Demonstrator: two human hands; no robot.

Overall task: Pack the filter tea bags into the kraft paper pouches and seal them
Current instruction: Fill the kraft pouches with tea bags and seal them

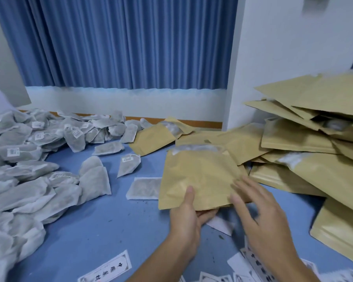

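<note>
Kraft pouch (200,176) gripped low by left hand (186,216), right hand (259,218) spread at its corner

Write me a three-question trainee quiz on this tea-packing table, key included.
1. True or false: the right hand is pinching a tea bag.
2. Multiple choice: the left hand has its grip on the tan kraft paper pouch at: A its lower edge; B its top opening; C its far right corner.
3. Fill the gap: the heap of white filter tea bags lies to the pouch's ____.

Key: 1 false, its fingers are spread and hold nothing; 2 A; 3 left.
</note>
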